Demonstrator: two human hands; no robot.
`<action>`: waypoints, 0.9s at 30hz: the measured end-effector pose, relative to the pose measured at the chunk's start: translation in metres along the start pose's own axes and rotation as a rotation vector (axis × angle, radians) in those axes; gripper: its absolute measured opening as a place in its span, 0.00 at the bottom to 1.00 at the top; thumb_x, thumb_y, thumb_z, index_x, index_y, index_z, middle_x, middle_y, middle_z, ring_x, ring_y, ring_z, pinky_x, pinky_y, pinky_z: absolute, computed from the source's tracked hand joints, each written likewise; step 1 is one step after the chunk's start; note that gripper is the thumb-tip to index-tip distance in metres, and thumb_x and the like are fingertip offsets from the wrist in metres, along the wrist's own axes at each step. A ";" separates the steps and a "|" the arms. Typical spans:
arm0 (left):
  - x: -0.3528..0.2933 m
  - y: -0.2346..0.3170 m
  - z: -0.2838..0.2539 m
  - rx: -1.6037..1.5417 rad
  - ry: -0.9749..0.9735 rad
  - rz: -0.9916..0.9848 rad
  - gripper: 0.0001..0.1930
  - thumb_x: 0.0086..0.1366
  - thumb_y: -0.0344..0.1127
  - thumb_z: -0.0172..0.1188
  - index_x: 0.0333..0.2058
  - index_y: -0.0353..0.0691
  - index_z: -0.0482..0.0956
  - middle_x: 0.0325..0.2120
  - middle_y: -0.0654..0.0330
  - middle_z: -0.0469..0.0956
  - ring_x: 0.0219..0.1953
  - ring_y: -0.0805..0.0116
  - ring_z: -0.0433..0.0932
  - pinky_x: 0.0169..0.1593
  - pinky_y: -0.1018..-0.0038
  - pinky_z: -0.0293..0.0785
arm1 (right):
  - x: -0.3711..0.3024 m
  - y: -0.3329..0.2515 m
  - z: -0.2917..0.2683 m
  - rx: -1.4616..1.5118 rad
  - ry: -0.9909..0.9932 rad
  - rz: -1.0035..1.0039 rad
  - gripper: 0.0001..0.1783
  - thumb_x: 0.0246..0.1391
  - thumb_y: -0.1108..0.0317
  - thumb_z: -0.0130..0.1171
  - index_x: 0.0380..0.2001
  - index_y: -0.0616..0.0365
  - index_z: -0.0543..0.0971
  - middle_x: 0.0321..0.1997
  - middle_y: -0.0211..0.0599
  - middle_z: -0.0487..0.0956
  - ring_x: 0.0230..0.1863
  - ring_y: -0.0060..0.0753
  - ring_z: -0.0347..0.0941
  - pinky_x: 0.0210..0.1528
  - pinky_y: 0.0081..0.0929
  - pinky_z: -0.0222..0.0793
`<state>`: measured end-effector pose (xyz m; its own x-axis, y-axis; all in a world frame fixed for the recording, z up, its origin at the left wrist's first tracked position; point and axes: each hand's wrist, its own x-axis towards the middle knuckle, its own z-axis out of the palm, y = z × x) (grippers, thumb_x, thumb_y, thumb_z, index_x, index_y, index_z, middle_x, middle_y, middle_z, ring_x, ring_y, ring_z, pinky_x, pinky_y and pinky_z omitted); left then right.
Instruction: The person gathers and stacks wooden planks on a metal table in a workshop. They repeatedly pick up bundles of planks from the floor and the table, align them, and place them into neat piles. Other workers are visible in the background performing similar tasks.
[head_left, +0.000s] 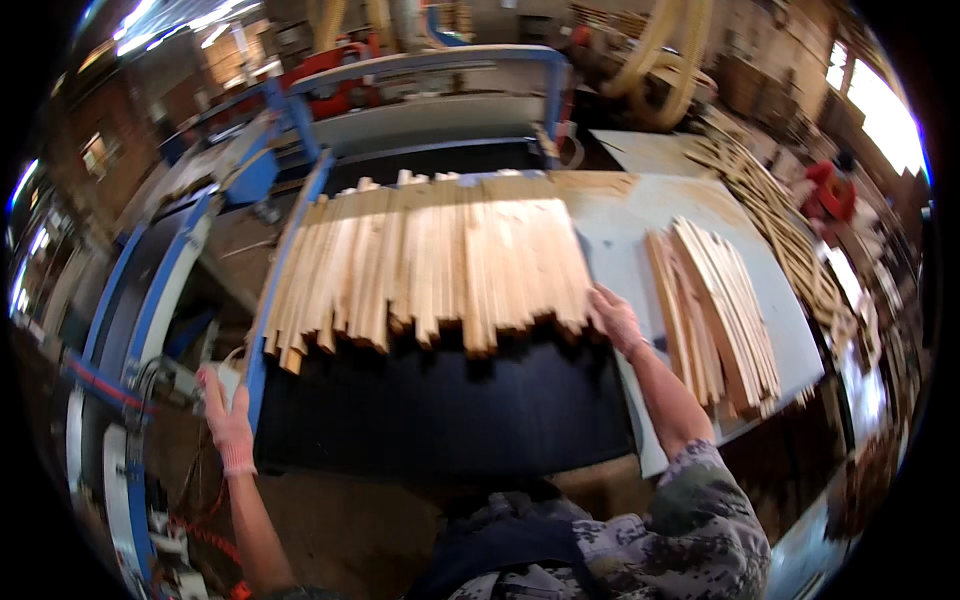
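A row of pale wooden strips (430, 260) lies side by side on a black conveyor belt (450, 410), with uneven near ends. My right hand (617, 320), in a pinkish glove, lies against the right side of the row near its front corner, fingers stretched out. My left hand (230, 425), in a similar glove, is raised at the left of the belt with thumb and fingers apart. It is beside a small pale box (228, 382) on the blue side rail (257, 385); whether it touches the box I cannot tell.
Right of the belt, a grey side table (620, 230) carries a smaller stack of wooden strips (715, 310). A blue machine frame (430, 62) spans the far end. Another blue-edged conveyor (135, 285) runs at left. Beyond the table lie long strips (770, 220) and a person in red (828, 192).
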<state>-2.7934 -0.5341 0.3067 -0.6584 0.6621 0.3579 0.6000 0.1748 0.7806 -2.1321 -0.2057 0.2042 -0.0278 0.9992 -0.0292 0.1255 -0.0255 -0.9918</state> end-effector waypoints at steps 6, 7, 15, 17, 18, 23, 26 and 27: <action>-0.203 0.072 0.031 -0.700 -0.901 -0.088 0.35 0.69 0.52 0.72 0.64 0.28 0.78 0.56 0.49 0.85 0.58 0.59 0.83 0.67 0.62 0.76 | -0.164 0.014 -0.004 -0.207 0.141 -0.002 0.34 0.71 0.55 0.65 0.72 0.65 0.73 0.69 0.43 0.81 0.70 0.33 0.74 0.73 0.28 0.66; -0.232 0.076 0.039 -0.754 -0.992 -0.159 0.38 0.67 0.53 0.74 0.64 0.27 0.78 0.56 0.49 0.85 0.58 0.58 0.84 0.68 0.61 0.76 | -0.196 0.025 -0.009 -0.198 0.109 0.014 0.35 0.70 0.55 0.65 0.72 0.64 0.73 0.70 0.44 0.80 0.71 0.34 0.73 0.73 0.29 0.66; -0.246 0.171 0.217 -0.848 -1.352 -0.321 0.32 0.69 0.38 0.70 0.67 0.26 0.75 0.60 0.47 0.82 0.62 0.56 0.81 0.71 0.62 0.72 | -0.261 -0.032 -0.114 -0.415 0.170 -0.123 0.40 0.63 0.56 0.72 0.73 0.60 0.72 0.68 0.54 0.79 0.67 0.44 0.78 0.71 0.37 0.71; -0.261 0.204 0.250 -0.836 -1.373 -0.291 0.32 0.70 0.38 0.69 0.67 0.27 0.75 0.60 0.47 0.82 0.62 0.56 0.81 0.71 0.62 0.72 | -0.250 -0.065 -0.166 -0.850 0.388 -0.288 0.53 0.52 0.51 0.77 0.77 0.57 0.65 0.69 0.56 0.76 0.71 0.56 0.71 0.75 0.45 0.66; -0.270 0.220 0.265 -0.816 -1.381 -0.262 0.32 0.70 0.39 0.69 0.67 0.27 0.74 0.60 0.46 0.82 0.62 0.55 0.81 0.71 0.60 0.73 | -0.238 -0.071 -0.191 -0.983 0.418 -0.205 0.59 0.49 0.47 0.77 0.80 0.54 0.61 0.75 0.59 0.69 0.75 0.61 0.64 0.77 0.52 0.61; -0.316 0.293 0.356 -0.851 -1.403 -0.214 0.31 0.72 0.34 0.68 0.69 0.27 0.73 0.63 0.47 0.80 0.66 0.57 0.78 0.72 0.65 0.70 | -0.171 -0.088 -0.297 -1.278 0.386 0.336 0.67 0.44 0.32 0.77 0.82 0.43 0.57 0.82 0.61 0.57 0.82 0.64 0.54 0.78 0.65 0.54; -0.343 0.328 0.403 -0.759 -1.318 -0.148 0.33 0.72 0.34 0.67 0.71 0.26 0.69 0.68 0.42 0.74 0.70 0.55 0.74 0.74 0.62 0.68 | -0.147 -0.107 -0.312 -1.232 0.172 0.480 0.70 0.43 0.27 0.76 0.83 0.42 0.54 0.84 0.60 0.53 0.83 0.62 0.52 0.79 0.61 0.55; -0.353 0.341 0.420 -0.728 -1.300 -0.137 0.33 0.72 0.34 0.68 0.71 0.25 0.68 0.68 0.41 0.73 0.70 0.55 0.74 0.74 0.62 0.68 | -0.145 -0.112 -0.310 -1.251 0.119 0.499 0.71 0.44 0.27 0.75 0.83 0.44 0.52 0.85 0.60 0.53 0.85 0.62 0.49 0.81 0.59 0.54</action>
<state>-2.1658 -0.4026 0.2314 0.3989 0.9083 -0.1262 -0.0408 0.1550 0.9871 -1.8344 -0.3376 0.3579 0.3629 0.8899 -0.2765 0.9102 -0.4021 -0.0995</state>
